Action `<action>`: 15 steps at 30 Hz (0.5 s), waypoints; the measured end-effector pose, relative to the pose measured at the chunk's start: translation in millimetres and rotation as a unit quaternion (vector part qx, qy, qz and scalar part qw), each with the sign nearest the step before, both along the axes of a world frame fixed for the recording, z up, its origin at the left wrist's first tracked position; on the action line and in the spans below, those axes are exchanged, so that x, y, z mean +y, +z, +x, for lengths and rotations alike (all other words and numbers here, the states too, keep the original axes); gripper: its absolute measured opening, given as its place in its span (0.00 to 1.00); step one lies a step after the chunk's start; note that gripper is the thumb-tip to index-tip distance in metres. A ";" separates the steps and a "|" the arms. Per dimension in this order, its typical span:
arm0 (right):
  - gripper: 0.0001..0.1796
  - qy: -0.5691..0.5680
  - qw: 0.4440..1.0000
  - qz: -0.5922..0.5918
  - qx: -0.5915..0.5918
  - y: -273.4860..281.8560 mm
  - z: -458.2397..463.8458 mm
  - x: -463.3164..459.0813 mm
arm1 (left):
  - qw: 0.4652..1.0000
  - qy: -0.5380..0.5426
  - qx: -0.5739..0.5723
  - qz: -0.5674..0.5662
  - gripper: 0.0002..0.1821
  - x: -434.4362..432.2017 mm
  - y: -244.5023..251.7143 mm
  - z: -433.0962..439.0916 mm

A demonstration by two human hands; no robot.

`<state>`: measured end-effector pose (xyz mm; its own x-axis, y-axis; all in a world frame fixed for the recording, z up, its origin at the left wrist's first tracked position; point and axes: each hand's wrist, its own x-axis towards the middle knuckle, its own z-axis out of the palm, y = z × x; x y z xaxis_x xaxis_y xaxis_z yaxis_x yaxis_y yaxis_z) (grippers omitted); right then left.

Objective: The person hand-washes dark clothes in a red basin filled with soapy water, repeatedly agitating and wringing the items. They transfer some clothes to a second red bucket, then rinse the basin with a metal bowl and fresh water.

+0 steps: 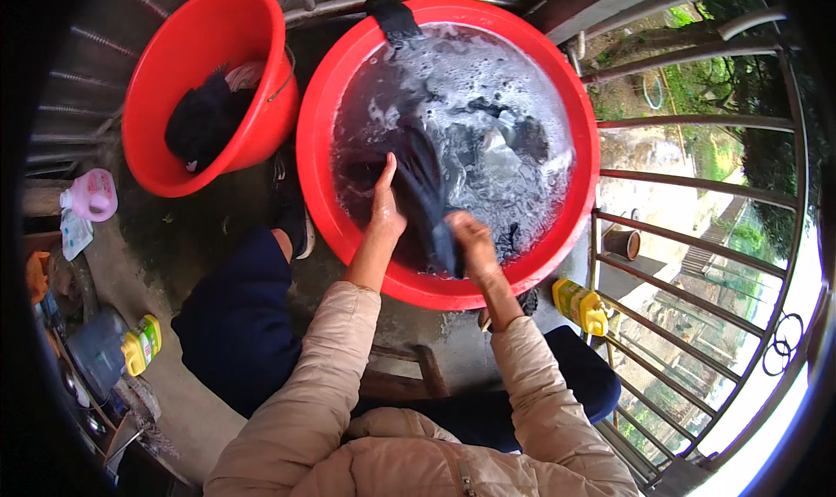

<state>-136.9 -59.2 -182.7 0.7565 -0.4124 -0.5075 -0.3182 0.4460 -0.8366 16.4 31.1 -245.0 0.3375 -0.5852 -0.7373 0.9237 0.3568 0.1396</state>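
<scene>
A large round red plastic basin (318, 137) holds sudsy water with pieces of cloth in it. Over its near left part, my left hand (388, 203) has its thumb raised against a dark wet garment (428, 183); its other fingers are hidden by the cloth. My right hand (475, 242) grips the same garment at its lower right side and is slightly blurred. Greyish wet cloth (499, 157) lies in the foam at the middle of the basin. A black cloth (394, 20) hangs over the far rim.
Left of the basin, a red bucket (196, 39) holds dark clothes (209, 121). A pink jug (95, 195) and a yellow bottle (142, 345) stand farther left. Another yellow bottle (581, 306) is beside the metal railing (692, 239) at right. A wooden stool (401, 373) is below me.
</scene>
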 end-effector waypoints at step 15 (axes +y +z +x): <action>0.45 -0.162 0.986 0.039 -0.004 63.2 -16.7 -86.8 | 0.432 -0.370 -0.817 0.092 0.21 -43.1 108.9 -86.5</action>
